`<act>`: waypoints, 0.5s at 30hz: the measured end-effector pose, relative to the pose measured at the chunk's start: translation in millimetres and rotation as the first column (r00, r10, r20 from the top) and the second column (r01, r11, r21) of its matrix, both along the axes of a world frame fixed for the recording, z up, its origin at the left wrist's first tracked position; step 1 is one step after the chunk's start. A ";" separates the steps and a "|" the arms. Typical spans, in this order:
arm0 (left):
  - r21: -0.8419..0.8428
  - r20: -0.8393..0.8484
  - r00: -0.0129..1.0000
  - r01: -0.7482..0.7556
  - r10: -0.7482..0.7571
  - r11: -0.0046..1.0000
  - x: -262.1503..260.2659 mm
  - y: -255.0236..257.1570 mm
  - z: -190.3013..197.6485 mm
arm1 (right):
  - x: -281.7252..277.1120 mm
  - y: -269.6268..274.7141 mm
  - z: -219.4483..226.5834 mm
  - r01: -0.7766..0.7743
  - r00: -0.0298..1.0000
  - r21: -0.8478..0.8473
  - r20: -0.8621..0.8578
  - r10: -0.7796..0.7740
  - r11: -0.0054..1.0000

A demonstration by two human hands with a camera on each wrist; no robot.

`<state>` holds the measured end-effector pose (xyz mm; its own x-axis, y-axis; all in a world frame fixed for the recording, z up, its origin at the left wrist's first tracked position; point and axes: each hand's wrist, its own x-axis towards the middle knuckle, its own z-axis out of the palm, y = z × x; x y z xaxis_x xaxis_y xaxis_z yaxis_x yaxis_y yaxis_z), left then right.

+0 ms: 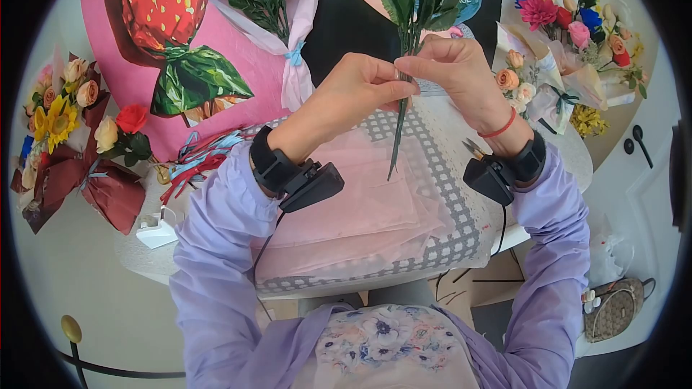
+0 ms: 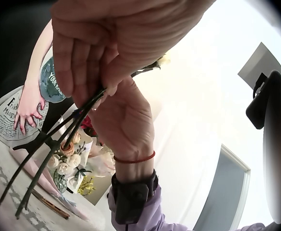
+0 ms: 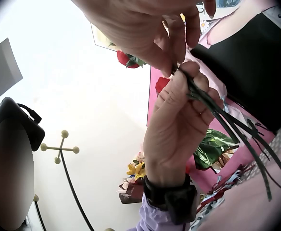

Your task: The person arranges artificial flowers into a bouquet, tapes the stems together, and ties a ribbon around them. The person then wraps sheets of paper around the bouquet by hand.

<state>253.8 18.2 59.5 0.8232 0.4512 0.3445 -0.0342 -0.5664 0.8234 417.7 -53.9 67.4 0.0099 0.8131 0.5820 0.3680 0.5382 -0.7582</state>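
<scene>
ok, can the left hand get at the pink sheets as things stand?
Probably, but not while holding on: the left hand grips the flower stems and would likely need to let go first. The pink sheets lie within its apparent reach, nothing seen on top.

My head camera from above, facing forward and down over the counter (image 1: 144,265), my wrist cameras (image 1: 315,187) close in — looking across my fingers (image 2: 80,67) from opposite sides, both sharing the stems (image 3: 209,101)
</scene>
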 end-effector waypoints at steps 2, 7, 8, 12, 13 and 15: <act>-0.076 0.013 1.000 0.011 -0.010 0.997 0.9 2.3 -2.7 | 0.2 0.3 0.4 -0.011 1.000 -0.014 -0.012 0.011 1.000; -0.282 0.073 0.994 0.099 -0.082 0.954 -1.3 3.3 -12.0 | -1.2 4.0 -1.3 0.006 0.998 -0.005 -0.065 -0.006 1.000; -0.386 0.129 0.985 0.158 -0.116 0.909 -1.4 3.0 -16.5 | 0.3 6.8 -2.6 0.003 0.998 0.062 -0.064 0.001 0.998; -0.371 0.225 0.960 0.244 -0.168 0.896 -2.1 -4.3 -35.1 | 1.1 5.7 -3.3 0.039 0.995 0.099 -0.099 -0.030 0.994; -0.312 0.214 0.968 0.194 -0.130 0.930 -2.7 -6.7 -36.1 | 0.2 5.4 -3.5 0.039 0.995 0.097 -0.100 -0.029 0.994; -0.251 0.205 0.975 0.139 -0.088 0.958 -2.9 -7.0 -37.1 | -1.7 5.5 -3.8 0.017 0.988 0.088 -0.155 -0.003 0.996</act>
<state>250.8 11.2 22.4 0.8055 0.4539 0.3811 -0.2556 -0.3141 0.9144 415.9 -48.4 63.5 0.1130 0.7580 0.6424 0.2562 0.6024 -0.7559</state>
